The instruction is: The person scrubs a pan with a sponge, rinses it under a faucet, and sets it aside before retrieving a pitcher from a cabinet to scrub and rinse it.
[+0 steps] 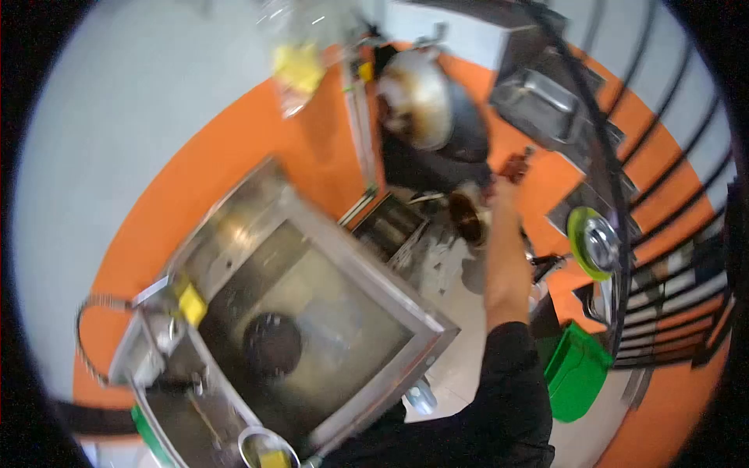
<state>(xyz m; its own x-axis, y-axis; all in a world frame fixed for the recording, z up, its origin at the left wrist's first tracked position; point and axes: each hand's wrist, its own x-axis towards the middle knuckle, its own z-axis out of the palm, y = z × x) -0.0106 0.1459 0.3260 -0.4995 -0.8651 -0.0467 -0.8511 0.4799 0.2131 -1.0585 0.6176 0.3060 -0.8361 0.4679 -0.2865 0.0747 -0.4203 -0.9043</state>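
My right hand (507,173), at the end of an outstretched arm, is at the orange wall beside the hanging cookware. Its fingers are smeared by motion, and I cannot make out whether it holds anything. A small dark metal piece (529,150) shows just past the fingers. Nearest to the hand are a large stained metal pan (427,101), a dark pan (468,129) partly behind it, and a brownish round pot (466,217) lower down. My left hand is out of view.
A wide metal sink (374,261) holds cloudy water and a dark round object (273,345). Yellow sponges (191,304) lie by its edge. Shelves on the right carry a metal tray (538,105) and a green plate (579,242). Below stands a green bin (579,374); a black railing (616,164) curves alongside.
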